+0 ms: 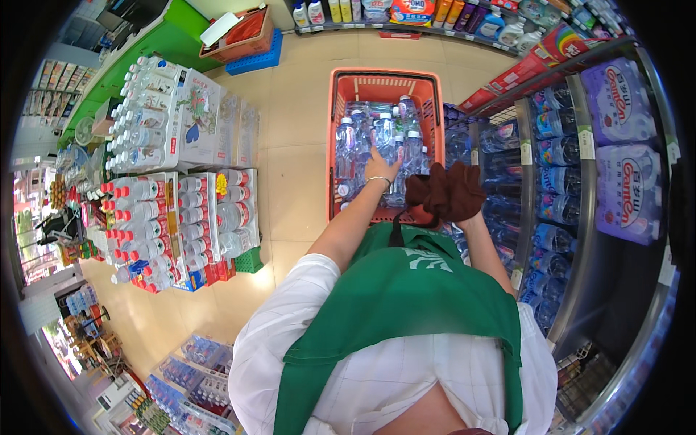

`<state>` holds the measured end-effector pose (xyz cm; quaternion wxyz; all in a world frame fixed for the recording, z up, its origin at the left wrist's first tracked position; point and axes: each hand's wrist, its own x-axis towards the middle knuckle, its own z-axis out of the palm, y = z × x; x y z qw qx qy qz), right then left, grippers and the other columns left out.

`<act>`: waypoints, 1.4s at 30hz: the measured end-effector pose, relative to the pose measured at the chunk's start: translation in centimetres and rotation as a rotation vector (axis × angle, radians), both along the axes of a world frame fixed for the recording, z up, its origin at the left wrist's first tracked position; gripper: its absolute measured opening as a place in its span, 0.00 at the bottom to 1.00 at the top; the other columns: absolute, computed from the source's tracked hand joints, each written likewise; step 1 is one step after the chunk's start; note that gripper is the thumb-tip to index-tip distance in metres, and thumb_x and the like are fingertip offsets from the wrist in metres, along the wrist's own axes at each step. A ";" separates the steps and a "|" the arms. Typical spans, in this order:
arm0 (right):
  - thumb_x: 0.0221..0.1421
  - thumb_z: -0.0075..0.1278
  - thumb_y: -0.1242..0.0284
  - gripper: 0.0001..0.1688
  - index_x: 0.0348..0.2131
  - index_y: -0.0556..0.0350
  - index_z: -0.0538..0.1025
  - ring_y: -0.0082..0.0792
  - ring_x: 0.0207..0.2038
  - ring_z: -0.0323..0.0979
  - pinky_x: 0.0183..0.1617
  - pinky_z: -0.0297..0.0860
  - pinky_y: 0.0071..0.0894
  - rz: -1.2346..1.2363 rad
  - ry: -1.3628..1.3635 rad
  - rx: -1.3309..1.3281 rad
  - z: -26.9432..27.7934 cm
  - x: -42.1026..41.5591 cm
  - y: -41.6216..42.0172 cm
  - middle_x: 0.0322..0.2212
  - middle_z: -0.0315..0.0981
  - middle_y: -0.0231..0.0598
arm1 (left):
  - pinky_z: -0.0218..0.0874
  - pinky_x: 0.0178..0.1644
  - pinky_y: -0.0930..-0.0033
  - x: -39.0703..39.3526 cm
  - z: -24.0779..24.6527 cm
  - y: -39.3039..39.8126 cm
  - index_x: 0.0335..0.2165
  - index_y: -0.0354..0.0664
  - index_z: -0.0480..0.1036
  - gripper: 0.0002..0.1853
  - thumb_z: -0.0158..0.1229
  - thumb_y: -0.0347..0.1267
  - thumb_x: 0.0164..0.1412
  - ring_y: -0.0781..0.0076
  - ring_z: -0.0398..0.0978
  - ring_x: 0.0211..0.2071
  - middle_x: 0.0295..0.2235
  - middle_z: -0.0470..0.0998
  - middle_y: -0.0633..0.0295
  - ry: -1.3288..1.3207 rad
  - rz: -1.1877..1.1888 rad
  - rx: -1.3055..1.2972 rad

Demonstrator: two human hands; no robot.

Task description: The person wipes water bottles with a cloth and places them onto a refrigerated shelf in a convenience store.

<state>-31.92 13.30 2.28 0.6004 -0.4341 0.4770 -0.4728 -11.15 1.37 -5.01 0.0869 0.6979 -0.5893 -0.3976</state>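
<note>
An orange plastic shopping basket (333, 92) stands before me, loaded with several clear water bottles (346, 144) with white caps. Over the basket, my left hand (380, 169) reaches in among the bottles, a bracelet on its wrist. Its thumb and forefinger are apart, beside the lower part of an upright bottle (385, 128); whether it grips that bottle is not clear. At the basket's near right corner, my right hand (468, 222) holds a bunched dark brown cloth (451, 190), which hides most of its fingers.
Shelves of bottled water (554, 166) rise close on the right, with purple-wrapped multipacks (625, 100) on the outer one. To the left stand stacked packs of bottles with red caps (136, 212). A cleaning-products shelf (370, 25) and an orange crate on a blue stand (255, 57) are ahead.
</note>
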 end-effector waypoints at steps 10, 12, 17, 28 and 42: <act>0.65 0.37 0.57 0.24 0.55 0.47 0.63 0.34 0.54 0.63 0.60 0.59 0.36 -0.331 -0.830 0.377 -0.2 -0.9 1.7 0.53 0.63 0.34 | 0.68 0.39 0.60 2.1 -1.2 -0.8 0.55 0.34 0.56 0.34 0.55 0.42 0.57 0.58 0.75 0.39 0.40 0.75 0.43 0.850 0.232 0.337; 0.66 0.36 0.60 0.21 0.54 0.46 0.64 0.33 0.53 0.64 0.58 0.61 0.34 -0.341 -0.971 0.467 1.3 0.5 0.0 0.52 0.63 0.34 | 0.69 0.35 0.66 2.5 3.6 1.3 0.56 0.34 0.55 0.32 0.52 0.39 0.59 0.63 0.75 0.40 0.41 0.74 0.46 1.120 0.230 0.429; 0.67 0.31 0.55 0.24 0.54 0.47 0.64 0.36 0.52 0.65 0.56 0.64 0.37 -0.579 -0.681 0.301 1.7 8.6 -4.3 0.52 0.64 0.36 | 0.49 0.62 0.67 1.6 9.8 6.4 0.61 0.33 0.46 0.37 0.53 0.32 0.59 0.61 0.59 0.59 0.57 0.62 0.48 0.935 -0.240 -0.146; 0.61 0.39 0.62 0.22 0.50 0.56 0.65 0.35 0.40 0.70 0.46 0.68 0.37 -0.138 -0.627 -0.175 12.4 4.8 -12.9 0.40 0.69 0.41 | 0.66 0.41 0.69 4.0 17.5 6.7 0.53 0.33 0.61 0.30 0.47 0.45 0.61 0.71 0.74 0.36 0.39 0.76 0.56 1.363 0.042 0.477; 0.67 0.33 0.63 0.20 0.53 0.48 0.64 0.34 0.51 0.66 0.56 0.64 0.33 -0.445 -0.563 0.051 6.4 9.5 -7.4 0.49 0.67 0.34 | 0.62 0.44 0.61 3.5 21.0 5.8 0.55 0.35 0.59 0.38 0.62 0.29 0.44 0.50 0.69 0.38 0.36 0.70 0.47 0.394 -0.389 -0.626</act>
